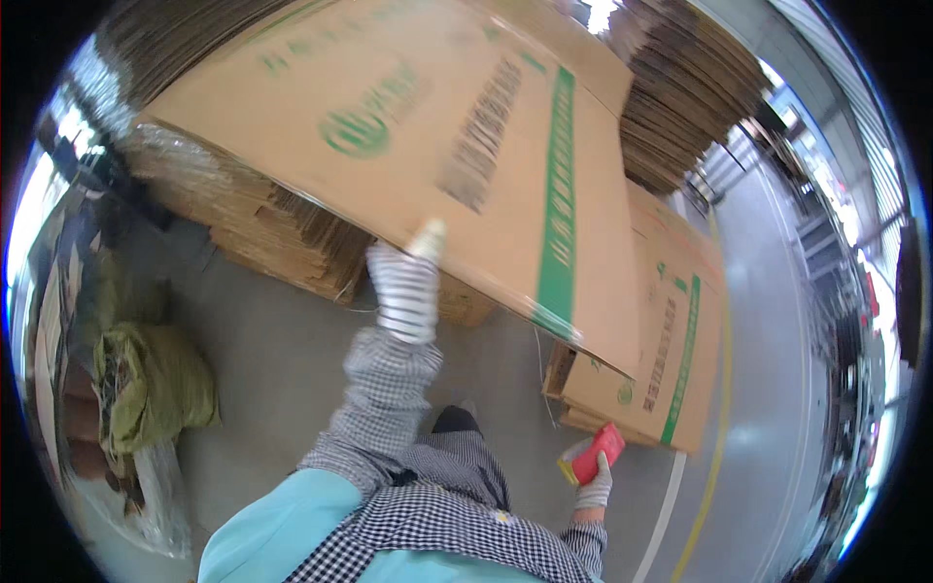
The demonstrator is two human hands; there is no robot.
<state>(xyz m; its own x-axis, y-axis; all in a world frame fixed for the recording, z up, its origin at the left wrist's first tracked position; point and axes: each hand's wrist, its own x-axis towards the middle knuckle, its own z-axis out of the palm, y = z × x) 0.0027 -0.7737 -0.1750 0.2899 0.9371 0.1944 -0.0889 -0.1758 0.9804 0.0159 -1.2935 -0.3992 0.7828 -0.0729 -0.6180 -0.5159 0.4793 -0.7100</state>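
A large flat cardboard carton (505,233), brown with green and dark print, stretches across the upper middle, tilted and slightly blurred. At its near edge is my left hand (405,291) in a striped glove, thumb on the top face and the other fingers hidden underneath. Low on the right, my right hand (595,488), also gloved, is closed around a red block-like object (598,453) with a yellow edge; its exact kind is unclear. That hand is apart from the carton.
Flattened cartons (646,374) are stacked at the right, beside a yellow floor line (717,428). More carton stacks (292,238) lie under and behind the lifted sheet, with a tall pile (680,92) at the back. A green woven sack (160,389) stands at the left.
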